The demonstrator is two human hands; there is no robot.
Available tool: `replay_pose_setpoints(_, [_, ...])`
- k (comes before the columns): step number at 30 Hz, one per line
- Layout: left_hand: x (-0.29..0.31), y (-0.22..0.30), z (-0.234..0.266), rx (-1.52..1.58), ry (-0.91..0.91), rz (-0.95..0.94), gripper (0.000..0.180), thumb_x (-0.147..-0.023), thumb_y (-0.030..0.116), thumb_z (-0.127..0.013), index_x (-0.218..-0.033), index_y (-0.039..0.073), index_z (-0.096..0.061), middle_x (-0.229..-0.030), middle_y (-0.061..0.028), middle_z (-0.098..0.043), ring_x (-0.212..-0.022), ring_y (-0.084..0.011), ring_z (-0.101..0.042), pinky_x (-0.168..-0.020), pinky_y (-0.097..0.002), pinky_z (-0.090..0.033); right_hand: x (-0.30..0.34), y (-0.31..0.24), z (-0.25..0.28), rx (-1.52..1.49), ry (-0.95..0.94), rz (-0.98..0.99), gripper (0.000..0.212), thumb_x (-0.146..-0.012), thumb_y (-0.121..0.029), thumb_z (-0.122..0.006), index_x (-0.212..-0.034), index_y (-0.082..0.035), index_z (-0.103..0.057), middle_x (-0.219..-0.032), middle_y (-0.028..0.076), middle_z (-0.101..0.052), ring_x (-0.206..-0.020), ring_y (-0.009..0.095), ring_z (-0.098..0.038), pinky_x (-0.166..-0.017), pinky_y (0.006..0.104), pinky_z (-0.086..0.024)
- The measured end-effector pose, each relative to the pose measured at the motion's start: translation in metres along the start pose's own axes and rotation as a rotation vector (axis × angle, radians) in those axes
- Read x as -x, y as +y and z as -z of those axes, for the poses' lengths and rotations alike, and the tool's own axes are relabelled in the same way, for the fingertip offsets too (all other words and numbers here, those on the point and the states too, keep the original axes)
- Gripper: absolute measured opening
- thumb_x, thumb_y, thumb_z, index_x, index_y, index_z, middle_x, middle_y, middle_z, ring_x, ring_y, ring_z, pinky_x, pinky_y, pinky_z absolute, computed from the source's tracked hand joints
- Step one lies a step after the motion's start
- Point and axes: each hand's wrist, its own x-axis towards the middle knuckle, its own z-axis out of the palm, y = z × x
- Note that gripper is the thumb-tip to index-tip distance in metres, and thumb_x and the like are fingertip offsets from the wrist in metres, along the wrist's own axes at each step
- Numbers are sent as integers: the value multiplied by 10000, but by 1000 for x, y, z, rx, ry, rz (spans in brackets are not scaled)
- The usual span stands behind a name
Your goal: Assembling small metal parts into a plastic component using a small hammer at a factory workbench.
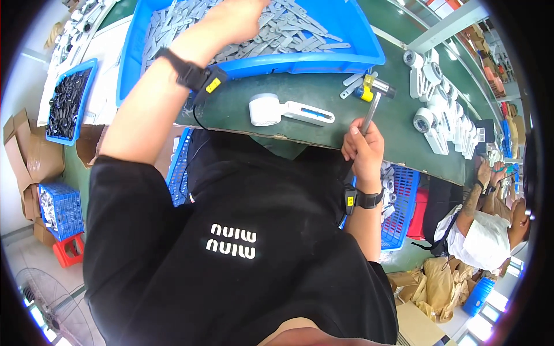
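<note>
My left hand [239, 22] reaches over a blue plastic bin [369, 49] full of flat grey plastic strips [288, 34]. The picture's top edge cuts that hand off, and its fingers are mostly hidden. My right hand [365, 149] is closed round the metal handle of a small hammer [372, 109], held upright at the table's front edge. The hammer's head has a yellow end and a clear one. Between my arms, a white plastic device [265, 109] with a round head and a slotted handle lies on the green table [231, 92]. Neither hand touches it.
Several loose grey strips [350, 86] lie behind the hammer's head. Many similar white devices [433, 118] are heaped at the right. A blue tray of black parts [72, 101] stands at the left. Below the table is a blue crate [407, 196]. A co-worker [479, 230] works farther right.
</note>
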Motion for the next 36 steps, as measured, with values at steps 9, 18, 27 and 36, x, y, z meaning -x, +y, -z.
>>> replay_pose_setpoints(9, [1, -19, -28, -98, -219, -274, 634, -816, -21, -807, -1420, 96, -652, -1206, -128, -740, -1172, -352, -694, -997, -465, -576, 11, 8, 4, -9, 37, 68, 88, -1096, -92, -622, -1115, -16, -582, -751, -24, -505, -532, 53, -415, -487, 249, -396])
replay_pose_setpoints(18, [15, 12, 21, 281, -115, -297, 352, -881, 32, -686, -1233, 34, -678, -1098, -205, -728, -1034, -341, -728, -900, -473, -570, 12, 10, 2, 12, 82, 87, 92, -1080, -91, -650, -1103, -14, -607, -732, -25, -533, -526, 49, -436, -484, 236, -383])
replay_pose_setpoints(27, [112, 128, -15, 1305, 210, -252, 139, -934, -40, -720, -975, 42, -615, -937, -4, -599, -848, -85, -579, -790, -260, -484, 9, -17, -66, -17, 32, 136, 332, -1075, -134, -677, -1377, 5, -676, -863, 92, -753, -479, 27, -455, -442, 217, -367])
replay_pose_setpoints(36, [130, 136, -48, 1328, 51, -161, 102, -984, 24, -729, -921, 22, -649, -910, -63, -739, -842, -116, -680, -786, -298, -539, -3, -16, -70, -52, 72, 83, 203, -1058, -101, -717, -1224, 16, -716, -866, 33, -705, -472, 27, -462, -427, 217, -350])
